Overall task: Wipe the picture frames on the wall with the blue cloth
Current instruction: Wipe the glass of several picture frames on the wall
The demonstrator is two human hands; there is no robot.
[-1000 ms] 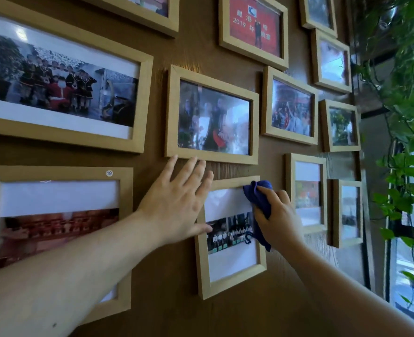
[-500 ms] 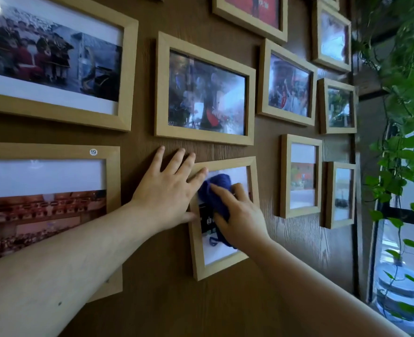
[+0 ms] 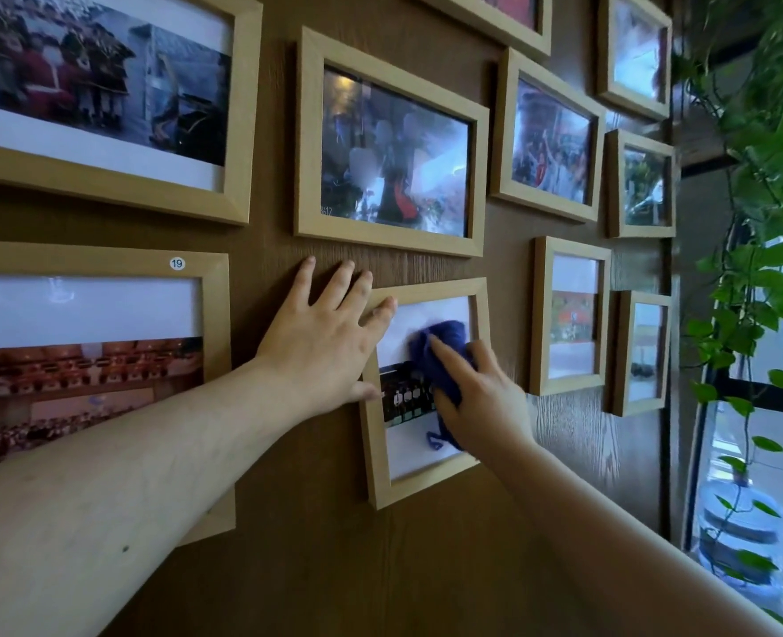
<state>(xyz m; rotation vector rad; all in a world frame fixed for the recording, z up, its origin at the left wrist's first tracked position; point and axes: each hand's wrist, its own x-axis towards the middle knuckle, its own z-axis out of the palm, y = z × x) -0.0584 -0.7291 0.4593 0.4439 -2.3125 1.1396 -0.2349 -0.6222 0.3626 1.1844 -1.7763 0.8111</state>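
Observation:
A small upright wooden picture frame (image 3: 378, 457) hangs slightly tilted on the brown wall. My right hand (image 3: 481, 402) presses a bunched blue cloth (image 3: 442, 356) against its glass, covering the middle and right of the picture. My left hand (image 3: 325, 342) lies flat on the wall with fingers spread, its thumb and forefinger touching the frame's left edge and top left corner.
Several other wooden frames surround it: a wide one (image 3: 389, 149) above, one marked 19 (image 3: 99, 268) at left, two narrow ones (image 3: 569, 314) at right. Green trailing plants (image 3: 766, 186) hang by a window at far right, with a water bottle (image 3: 739, 531) below.
My right hand with the blue cloth has slid from the frame's right edge leftward across the glass, then back toward the middle. The view has moved closer to the wall.

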